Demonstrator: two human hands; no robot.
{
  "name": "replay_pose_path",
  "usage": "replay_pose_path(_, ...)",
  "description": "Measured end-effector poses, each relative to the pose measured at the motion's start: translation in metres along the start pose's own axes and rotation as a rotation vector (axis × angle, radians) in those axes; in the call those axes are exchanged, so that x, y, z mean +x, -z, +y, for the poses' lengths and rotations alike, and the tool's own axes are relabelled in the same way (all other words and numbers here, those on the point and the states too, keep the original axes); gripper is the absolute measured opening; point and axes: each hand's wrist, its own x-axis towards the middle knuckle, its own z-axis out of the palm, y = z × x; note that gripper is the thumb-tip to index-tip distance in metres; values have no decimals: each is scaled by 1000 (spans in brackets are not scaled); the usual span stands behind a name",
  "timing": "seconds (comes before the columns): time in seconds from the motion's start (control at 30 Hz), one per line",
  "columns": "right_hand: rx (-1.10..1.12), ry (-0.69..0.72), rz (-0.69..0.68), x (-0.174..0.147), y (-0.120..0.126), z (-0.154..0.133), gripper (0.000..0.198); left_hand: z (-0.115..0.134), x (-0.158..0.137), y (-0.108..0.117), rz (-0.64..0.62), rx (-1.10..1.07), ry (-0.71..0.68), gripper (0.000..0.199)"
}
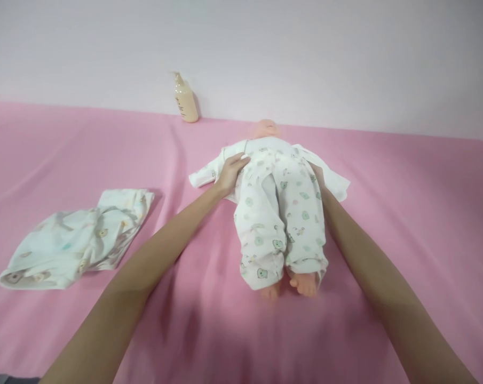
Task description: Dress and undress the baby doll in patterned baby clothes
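Hands (230,173) flank crumpled cloth trousers (259,218) on a doll (305,284), seemingly smooth plastic.

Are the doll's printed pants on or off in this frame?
On: the pants reach up over the doll's middle, its feet stick out below, and the left hand is at the waist.

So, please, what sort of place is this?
Probably a baby-care area, perhaps for training: a clothed doll lies there, with a printed garment and a pump bottle nearby.
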Motion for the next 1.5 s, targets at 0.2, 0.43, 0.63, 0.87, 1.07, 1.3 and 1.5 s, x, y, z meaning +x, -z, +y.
replay_pose_path(0.2,2,14,29,6,2,1,28,10,1,4,-65,451,-201,22)
replay_pose_path(0.43,-504,491,134,30,8,-10,14,19,27,9,-105,875,-347,25)
replay_pose_path(0.63,-673,116,131,64,-5,-10,24,6,54,7,21,834,-167,36)
replay_pose_path(0.87,-698,-38,247,72,-13,-3,34,-11,53,1,185,836,-133,37)
replay_pose_path(1.07,-517,-52,253,72,-4,-6,13,-3,50,8,139,973,-107,37)
replay_pose_path(1.3,-334,-37,162,74,10,-5,12,5,55,20,71,649,-72,24)
replay_pose_path(1.5,-474,53,158,71,8,-7,15,6,51,12,158,744,-68,30)
